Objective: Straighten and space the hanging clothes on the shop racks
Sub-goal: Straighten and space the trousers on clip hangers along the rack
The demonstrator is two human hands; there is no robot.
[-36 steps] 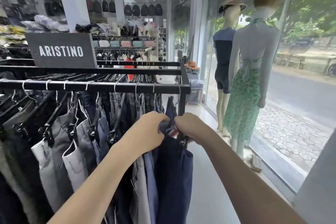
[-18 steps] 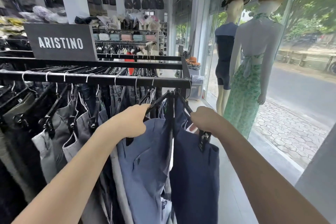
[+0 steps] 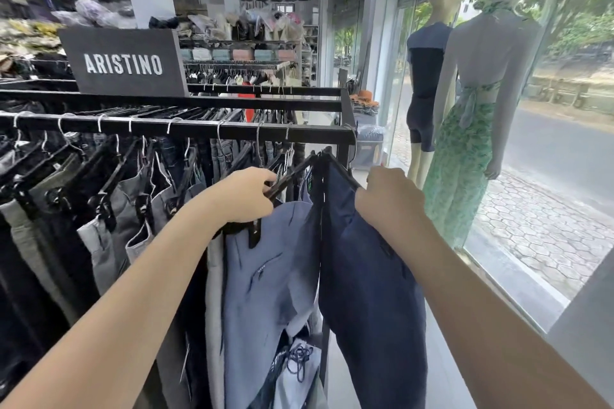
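At rail (image 3: 299,134) end | left grip (image 3: 242,197), right grip (image 3: 388,197) wider apart; hangers (image 3: 292,174) parted

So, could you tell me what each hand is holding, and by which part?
Left hand grips the hanger of the blue trousers by its left arm; right hand grips the navy trousers at the top right corner.

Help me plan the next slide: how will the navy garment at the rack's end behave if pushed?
Probably floppy: the navy garment hangs in soft folds. Likely to swing, as it dangles free below the rail. Seems light; the right hand grips its top alone.
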